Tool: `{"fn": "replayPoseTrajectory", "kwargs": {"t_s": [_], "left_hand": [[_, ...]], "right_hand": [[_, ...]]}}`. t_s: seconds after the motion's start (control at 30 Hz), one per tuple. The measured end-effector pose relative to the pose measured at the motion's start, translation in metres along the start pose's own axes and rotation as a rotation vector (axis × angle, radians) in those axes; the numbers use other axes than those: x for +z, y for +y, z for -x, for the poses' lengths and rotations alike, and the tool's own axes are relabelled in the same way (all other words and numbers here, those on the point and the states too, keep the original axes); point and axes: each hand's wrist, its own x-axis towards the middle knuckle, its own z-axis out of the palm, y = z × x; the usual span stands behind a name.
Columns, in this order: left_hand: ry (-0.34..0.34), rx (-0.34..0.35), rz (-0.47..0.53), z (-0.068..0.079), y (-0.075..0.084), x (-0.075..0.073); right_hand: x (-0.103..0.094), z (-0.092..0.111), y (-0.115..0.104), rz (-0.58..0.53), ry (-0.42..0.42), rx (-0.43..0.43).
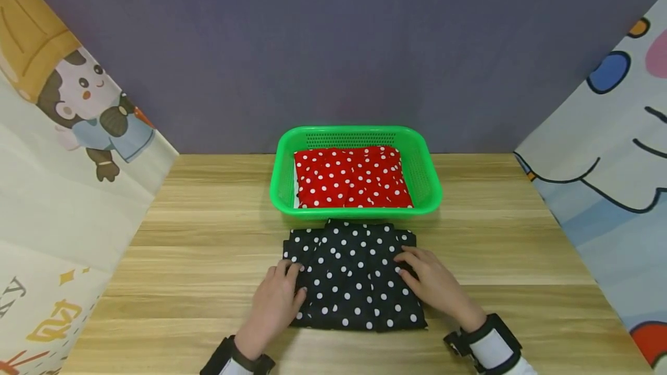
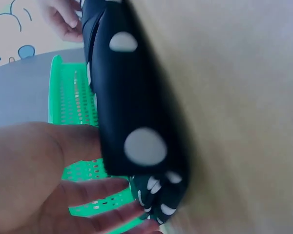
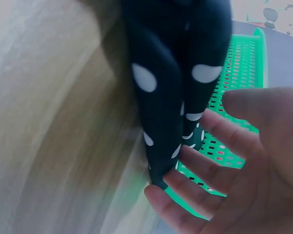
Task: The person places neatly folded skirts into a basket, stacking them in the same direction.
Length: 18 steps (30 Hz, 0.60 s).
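A folded black cloth with white dots (image 1: 354, 282) lies on the table in front of the basket, roughly square with uneven layers at its far edge. At its left side my left hand (image 1: 276, 297) touches the edge; the left wrist view shows the thumb (image 2: 80, 141) against a fold and the other fingers extended beside it. My right hand (image 1: 429, 279) rests on the cloth's right side. In the right wrist view its fingers (image 3: 200, 168) are spread and loosely bent, with fingertips at the cloth's edge. Neither hand pinches the fabric.
Just beyond the black cloth stands a green plastic basket (image 1: 432, 190) with perforated walls. Inside it lies a folded red cloth with white dots (image 1: 349, 178). A grey panel (image 1: 344, 45) rises behind the wooden table (image 1: 198, 236), and printed sheets flank both sides.
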Motion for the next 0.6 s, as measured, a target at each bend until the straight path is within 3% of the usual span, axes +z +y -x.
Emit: {"fn": "replayPoseTrajectory", "kwargs": {"t_s": [0.33,0.6], "left_hand": [[-0.030,-0.109,0.015,-0.018,-0.006,-0.006],[-0.111,-0.180,0.049,-0.027,0.000,-0.006]], "right_hand": [[0.001,-0.002,-0.004,-0.037,0.056,0.084],[-0.002,-0.002,-0.006,-0.030,0.001,0.261]]}}
